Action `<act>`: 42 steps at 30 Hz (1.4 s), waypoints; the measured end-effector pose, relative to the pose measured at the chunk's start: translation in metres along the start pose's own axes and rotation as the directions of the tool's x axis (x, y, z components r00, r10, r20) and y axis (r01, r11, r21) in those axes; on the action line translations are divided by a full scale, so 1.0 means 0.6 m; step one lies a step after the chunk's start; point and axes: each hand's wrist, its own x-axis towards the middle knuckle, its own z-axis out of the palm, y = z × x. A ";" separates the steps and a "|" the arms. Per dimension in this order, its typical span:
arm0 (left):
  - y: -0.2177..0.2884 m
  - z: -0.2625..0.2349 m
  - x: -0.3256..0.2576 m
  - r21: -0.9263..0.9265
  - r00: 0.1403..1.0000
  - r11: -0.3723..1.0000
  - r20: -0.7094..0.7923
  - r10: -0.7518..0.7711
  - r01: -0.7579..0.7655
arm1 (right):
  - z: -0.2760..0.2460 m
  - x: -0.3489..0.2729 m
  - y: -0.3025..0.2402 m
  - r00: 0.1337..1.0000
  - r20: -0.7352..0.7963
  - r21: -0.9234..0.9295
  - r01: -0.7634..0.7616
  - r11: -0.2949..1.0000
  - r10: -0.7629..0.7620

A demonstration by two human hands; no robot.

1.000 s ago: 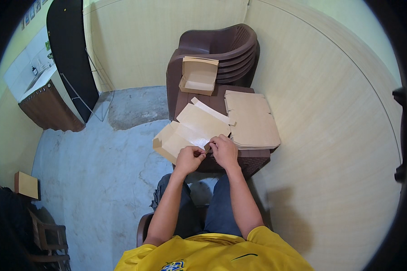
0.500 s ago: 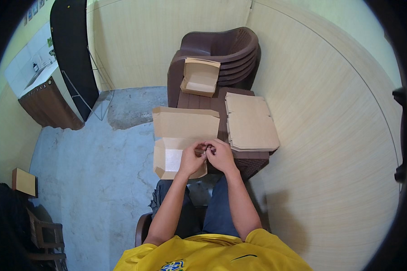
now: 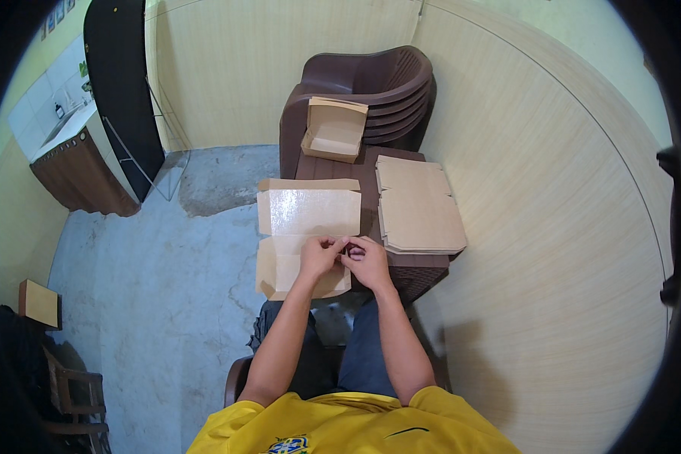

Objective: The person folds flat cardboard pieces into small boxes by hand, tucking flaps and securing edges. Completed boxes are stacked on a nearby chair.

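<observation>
A partly folded brown cardboard box [image 3: 314, 208] lies spread out in front of me, its lid panel on the far side and its base on the near side. A bright sheen shows on the lid's inner face. At the base's right side, near the crease, my left hand [image 3: 320, 257] and my right hand [image 3: 367, 262] meet, fingers closed and pinching the box's corner flaps. The flaps themselves are mostly hidden behind my fingers.
To the right, a stack of flat cardboard box blanks [image 3: 420, 204] rests on the brown slatted table [image 3: 333, 168]. A folded open box [image 3: 334, 136] stands at the table's far end, before stacked brown plastic chairs [image 3: 401, 91]. A wood-grain wall [image 3: 552, 250] runs along the right.
The box's lid panel has tipped, so the sheen now shows on it instead of on the base. Both hands have shifted only slightly and keep pinching at the right side.
</observation>
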 end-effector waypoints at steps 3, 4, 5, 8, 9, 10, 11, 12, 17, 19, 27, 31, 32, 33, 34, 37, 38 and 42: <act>-0.006 -0.001 -0.002 -0.161 0.999 0.986 0.017 -0.041 0.043 | -0.001 0.000 0.016 0.995 -0.007 0.129 -0.093 0.987 0.095; -0.012 -0.001 -0.003 -0.188 0.998 0.980 0.013 -0.063 0.064 | -0.002 -0.003 0.022 0.994 -0.025 0.130 -0.105 0.986 0.109; -0.016 -0.001 -0.003 -0.245 0.994 0.964 0.019 -0.105 0.106 | -0.002 -0.004 0.027 0.984 -0.040 0.138 -0.169 0.976 0.176; -0.032 0.004 -0.002 -0.278 0.999 0.960 0.016 -0.039 0.042 | 0.006 -0.008 0.032 0.944 -0.115 0.283 -0.267 0.921 0.310; -0.036 0.005 -0.001 -0.253 0.999 0.967 0.027 0.019 -0.012 | 0.010 -0.008 0.030 0.912 -0.137 0.364 -0.317 0.876 0.387; -0.038 0.006 0.000 -0.252 0.998 0.967 0.052 0.042 -0.027 | 0.010 -0.007 0.027 0.907 -0.120 0.422 -0.322 0.847 0.404; -0.040 0.006 0.002 -0.255 0.997 0.967 0.080 0.017 0.004 | 0.009 -0.005 0.023 0.883 -0.093 0.490 -0.362 0.793 0.460; -0.042 0.007 0.002 -0.234 0.995 0.971 0.068 0.073 -0.055 | 0.008 -0.004 0.019 0.856 -0.061 0.572 -0.392 0.720 0.514; -0.044 0.011 0.000 -0.246 0.997 0.968 0.045 0.064 -0.051 | 0.013 -0.006 0.007 0.888 -0.096 0.539 -0.333 0.774 0.450; -0.044 0.011 -0.001 -0.286 0.994 0.957 0.079 0.071 -0.045 | 0.013 -0.007 0.010 0.901 -0.101 0.508 -0.319 0.800 0.423; -0.042 0.007 -0.011 -0.314 0.994 0.949 0.099 0.046 -0.013 | 0.019 -0.005 0.014 0.866 -0.137 0.543 -0.341 0.767 0.481; -0.040 0.004 -0.011 -0.324 0.994 0.946 0.103 0.039 -0.004 | 0.020 -0.007 0.009 0.859 -0.145 0.583 -0.326 0.744 0.490; -0.040 0.004 -0.011 -0.338 0.994 0.941 0.111 0.012 0.026 | 0.019 -0.007 0.008 0.854 -0.146 0.582 -0.334 0.741 0.500; -0.040 0.004 -0.010 -0.307 0.993 0.952 0.108 0.041 -0.006 | 0.018 -0.007 0.006 0.848 -0.147 0.582 -0.342 0.738 0.509; -0.040 0.003 -0.010 -0.289 0.993 0.957 0.110 0.045 -0.011 | 0.018 -0.007 0.005 0.843 -0.156 0.580 -0.343 0.739 0.514; -0.041 0.002 -0.008 -0.373 0.990 0.928 0.134 0.047 0.007 | 0.018 -0.009 0.003 0.834 -0.181 0.575 -0.339 0.745 0.520; -0.041 0.002 -0.008 -0.431 0.989 0.900 0.150 0.006 0.060 | 0.019 -0.009 0.004 0.835 -0.187 0.572 -0.335 0.749 0.517; -0.038 0.002 -0.007 -0.370 0.988 0.929 0.153 0.030 0.029 | 0.023 -0.006 0.008 0.833 -0.215 0.551 -0.327 0.768 0.509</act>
